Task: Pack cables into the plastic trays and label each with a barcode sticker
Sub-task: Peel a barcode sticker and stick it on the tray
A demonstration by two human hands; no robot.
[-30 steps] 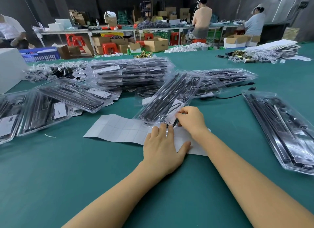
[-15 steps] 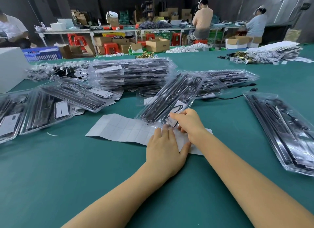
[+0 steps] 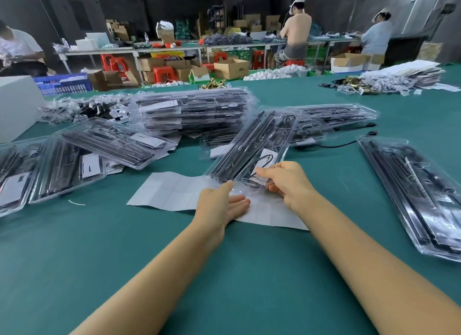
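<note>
Green felt-covered work table [image 3: 74, 260] fills the view, in a dim workshop with cardboard boxes, red stools and three seated or standing workers at far benches. Beyond the hands, a tall stack of clear plastic clamshell trays holding black cables [image 3: 192, 110] sits at centre. Well off to the left of the left hand, several more filled clear trays [image 3: 62, 167] lie overlapping, each showing a white label. To the right of the right hand, apart from it, one long filled clear tray [image 3: 419, 200] lies along the table edge. Directly ahead of both hands, a single clear plastic tray packed with black cables [image 3: 252, 147] lies at an angle, its near end resting on a white sheet of sticker backing paper [image 3: 174, 191] spread flat beneath the hands. The left hand [image 3: 219, 205] lies on that sheet with fingers straight and relaxed, fingertips touching the tray's near edge, gripping nothing. The right hand [image 3: 287, 182] has its fingers curled at the tray's near right corner, thumb and forefinger pressed on a white barcode sticker [image 3: 260, 177] on the tray lid. A loose black cable [image 3: 349, 142] trails on the felt beyond the right hand.
</note>
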